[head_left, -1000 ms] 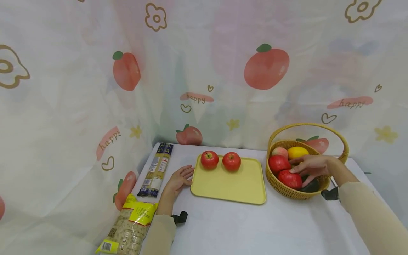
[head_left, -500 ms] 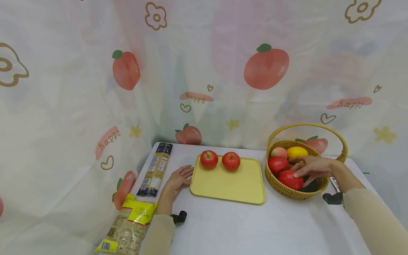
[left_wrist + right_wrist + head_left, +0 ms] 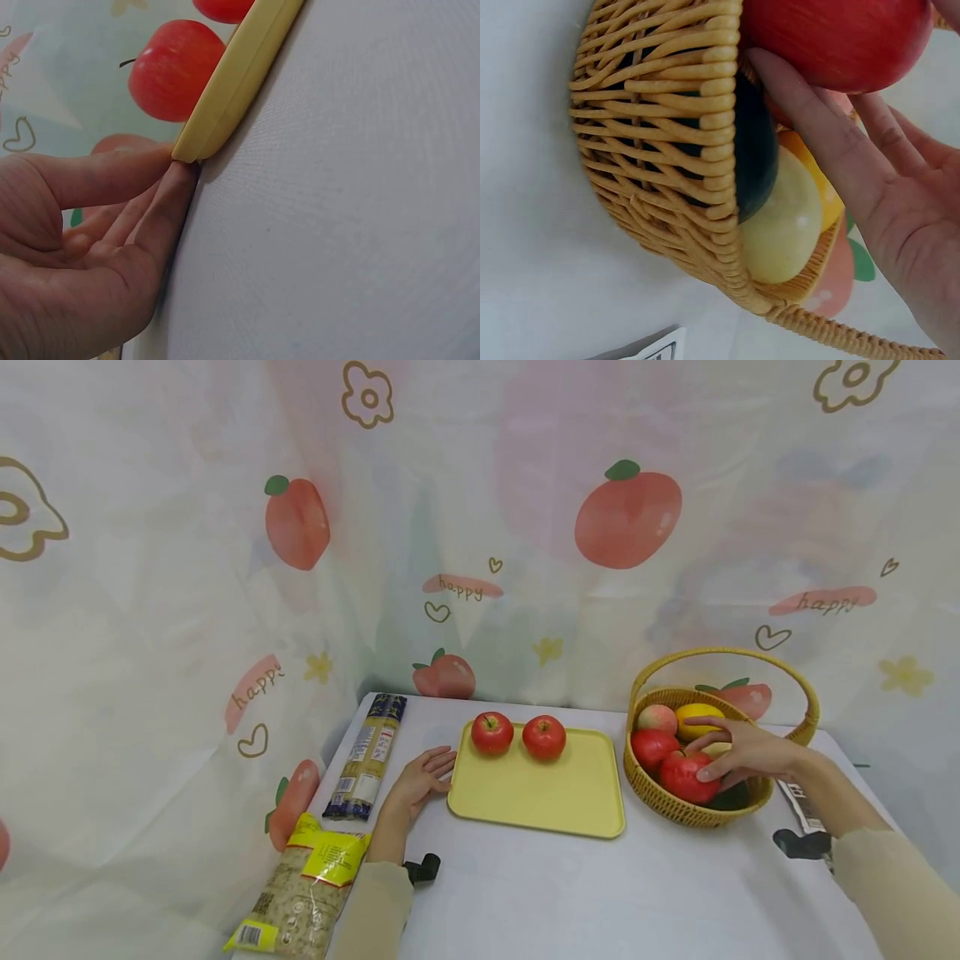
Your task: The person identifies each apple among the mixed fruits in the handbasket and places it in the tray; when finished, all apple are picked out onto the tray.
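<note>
My right hand grips a red apple at the near side of a wicker basket. In the right wrist view its fingers pass under the apple, which stands above the rim. My left hand rests at the left edge of a yellow tray, fingers nearly straight. Up close, the thumb and a fingertip touch the tray's rim. Two red apples, one left and one right, sit at the tray's back.
In the basket lie a peach, another red fruit, a yellow fruit, a pale green fruit and a dark green one. Its tall handle arches over. Noodle packs and a grain bag lie left.
The right hand has taken hold of the apple in the basket and raised it slightly; a pale fruit now shows behind. The left hand and tray stay in place.
</note>
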The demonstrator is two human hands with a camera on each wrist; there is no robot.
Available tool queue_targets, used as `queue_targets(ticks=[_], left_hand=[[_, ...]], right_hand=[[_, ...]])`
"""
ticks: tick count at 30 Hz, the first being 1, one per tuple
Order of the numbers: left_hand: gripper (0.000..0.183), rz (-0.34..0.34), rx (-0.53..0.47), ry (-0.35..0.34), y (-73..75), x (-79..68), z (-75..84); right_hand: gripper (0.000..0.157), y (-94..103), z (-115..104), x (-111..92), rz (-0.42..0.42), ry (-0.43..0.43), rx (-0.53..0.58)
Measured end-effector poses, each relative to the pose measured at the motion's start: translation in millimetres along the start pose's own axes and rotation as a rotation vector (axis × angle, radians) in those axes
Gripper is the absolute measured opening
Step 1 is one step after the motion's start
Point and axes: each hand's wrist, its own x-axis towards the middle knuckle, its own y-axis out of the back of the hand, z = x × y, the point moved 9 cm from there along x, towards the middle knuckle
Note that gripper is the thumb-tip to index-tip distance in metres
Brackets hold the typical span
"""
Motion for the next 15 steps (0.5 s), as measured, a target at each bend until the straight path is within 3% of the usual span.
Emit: queue_targets(ticks=[6,15], left_hand=[[0.082,-0.001,-0.002,0.001,-1.5,-1.2,0.9],[0.082,-0.002,-0.008,0.003,-1.1,-2.4,1.4]], right_hand=[[0.099,3.3,-20.8,-12.7,0.102,0.079,-0.069],[0.103,-6.5,-61.6,-23.1,0.288,0.192,-0.270]])
